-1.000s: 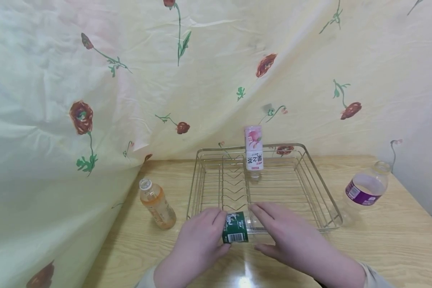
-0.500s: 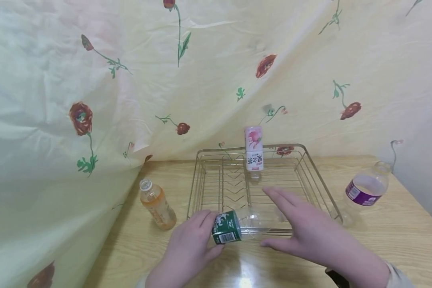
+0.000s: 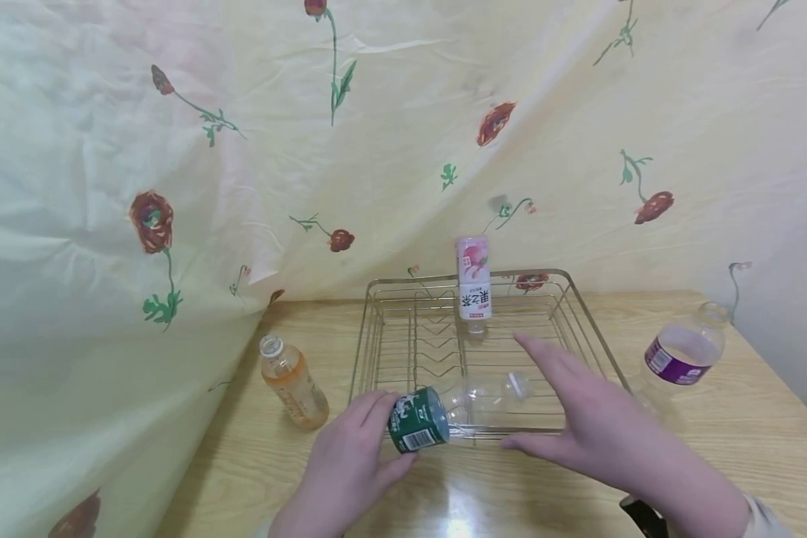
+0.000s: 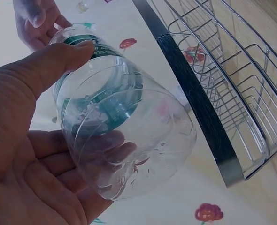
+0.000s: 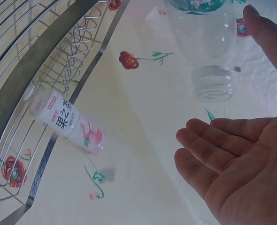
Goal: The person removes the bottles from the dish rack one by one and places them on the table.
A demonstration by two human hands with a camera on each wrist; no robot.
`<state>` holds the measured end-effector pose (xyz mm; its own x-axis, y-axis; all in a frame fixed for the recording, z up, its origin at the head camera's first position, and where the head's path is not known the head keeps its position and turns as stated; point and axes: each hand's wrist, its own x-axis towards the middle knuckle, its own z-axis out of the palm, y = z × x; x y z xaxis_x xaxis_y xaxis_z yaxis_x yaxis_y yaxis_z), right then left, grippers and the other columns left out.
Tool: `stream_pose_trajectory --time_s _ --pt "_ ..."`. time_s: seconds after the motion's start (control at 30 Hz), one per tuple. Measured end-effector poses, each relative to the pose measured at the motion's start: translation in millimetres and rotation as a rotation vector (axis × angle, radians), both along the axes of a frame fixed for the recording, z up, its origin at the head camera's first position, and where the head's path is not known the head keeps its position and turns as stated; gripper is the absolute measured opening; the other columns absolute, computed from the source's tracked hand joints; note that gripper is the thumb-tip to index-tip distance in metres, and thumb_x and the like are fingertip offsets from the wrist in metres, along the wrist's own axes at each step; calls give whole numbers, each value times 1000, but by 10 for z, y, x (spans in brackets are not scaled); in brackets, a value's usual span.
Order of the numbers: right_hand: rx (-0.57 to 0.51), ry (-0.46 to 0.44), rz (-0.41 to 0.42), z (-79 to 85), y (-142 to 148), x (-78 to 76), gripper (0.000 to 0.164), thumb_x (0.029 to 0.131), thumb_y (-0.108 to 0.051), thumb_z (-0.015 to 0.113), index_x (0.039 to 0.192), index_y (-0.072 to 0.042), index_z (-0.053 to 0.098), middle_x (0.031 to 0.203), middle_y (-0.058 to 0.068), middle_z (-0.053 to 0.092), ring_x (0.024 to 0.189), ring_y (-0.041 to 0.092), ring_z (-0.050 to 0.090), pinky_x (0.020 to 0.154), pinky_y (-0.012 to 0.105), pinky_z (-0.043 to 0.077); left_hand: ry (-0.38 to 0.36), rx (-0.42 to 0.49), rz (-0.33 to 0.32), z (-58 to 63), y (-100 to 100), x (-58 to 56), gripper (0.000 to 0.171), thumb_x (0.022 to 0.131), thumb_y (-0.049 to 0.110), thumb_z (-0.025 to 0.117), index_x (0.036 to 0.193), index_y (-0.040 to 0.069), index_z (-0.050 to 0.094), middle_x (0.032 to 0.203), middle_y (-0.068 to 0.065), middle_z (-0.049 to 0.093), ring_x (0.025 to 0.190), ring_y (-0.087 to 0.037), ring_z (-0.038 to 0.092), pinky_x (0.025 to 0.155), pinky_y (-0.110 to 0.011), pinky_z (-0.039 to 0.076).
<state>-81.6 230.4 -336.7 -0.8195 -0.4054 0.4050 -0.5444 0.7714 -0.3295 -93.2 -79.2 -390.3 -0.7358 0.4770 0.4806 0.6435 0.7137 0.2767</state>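
Note:
My left hand grips a clear plastic bottle with a green label, near its base. The bottle lies nearly sideways above the rack's front edge, its uncapped neck pointing right. In the left wrist view the thumb and fingers curl round the clear bottle. My right hand is held beyond the neck, thumb and fingers spread, apart from the bottle. From the right wrist, the bottle's neck is seen in front of that open palm.
A wire dish rack stands mid-table, with a pink-and-white peach drink bottle neck-down at its back. Left of it stands an orange-tinted bottle. At the right is a clear bottle with a purple label. Flowered cloth hangs behind.
My right hand has moved right, away from the green-labelled bottle, and spread wider. My left hand has shifted slightly left with the bottle, whose neck now shows and tilts a little upward in the view.

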Motion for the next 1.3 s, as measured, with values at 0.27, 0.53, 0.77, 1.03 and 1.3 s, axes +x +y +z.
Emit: stream_pose_trajectory --time_s 0.27,0.53,0.77,1.03,1.3 --pt "-16 -24 -24 -15 78 -21 112 74 -63 83 160 -15 29 145 15 52 128 38 53 98 62 47 34 83 45 -40 -44 16 71 67 28 96 125 2 64 121 -8 66 109 -22 65 89 -35 58" --pt "-31 -29 -56 -52 156 -26 114 73 -60 86 161 -16 28 147 16 50 129 39 51 97 62 47 34 179 80 -80 -101 22 74 67 26 96 128 1 61 124 -12 66 110 -23 66 91 -35 57" --pt "-41 -25 -88 -102 253 -25 115 71 -59 88 160 -14 30 146 18 51 126 42 53 94 63 49 26 236 142 -78 -149 34 72 70 25 95 129 3 61 124 -6 66 112 -20 65 96 -35 54" --pt "-62 -73 -112 -162 358 -47 114 73 -59 86 162 -19 27 148 19 49 130 46 48 94 66 46 22 307 213 -102 -180 30 73 67 22 98 128 3 62 124 -5 65 112 -19 63 96 -37 54" --pt "-73 -94 -133 -240 457 -65 113 73 -58 87 159 -10 32 147 23 48 127 50 47 92 70 44 38 400 252 -128 -217 40 75 67 19 98 129 2 60 124 -5 65 114 -22 63 98 -49 52"
